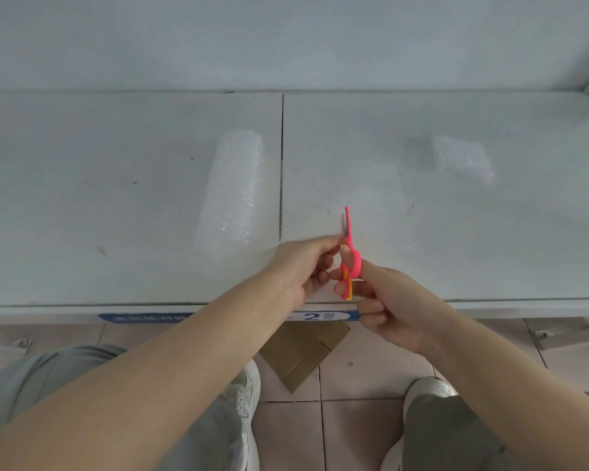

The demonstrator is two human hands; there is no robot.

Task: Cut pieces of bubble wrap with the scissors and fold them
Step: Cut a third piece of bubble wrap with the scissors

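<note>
A roll of bubble wrap (233,188) lies on the white table (116,205), left of the centre seam. A thin, almost see-through sheet (376,198) spreads from it to the right. My right hand (391,300) holds pink scissors (351,263) upright at the sheet's near edge, blades pointing away from me. My left hand (303,266) pinches the sheet's edge just left of the blades. A small folded piece of bubble wrap (463,159) rests further back on the right.
The table's front edge carries a blue label strip (143,317). Below it are a tiled floor, a piece of brown cardboard (303,351), and my knees and shoes. A wall runs along the back of the table.
</note>
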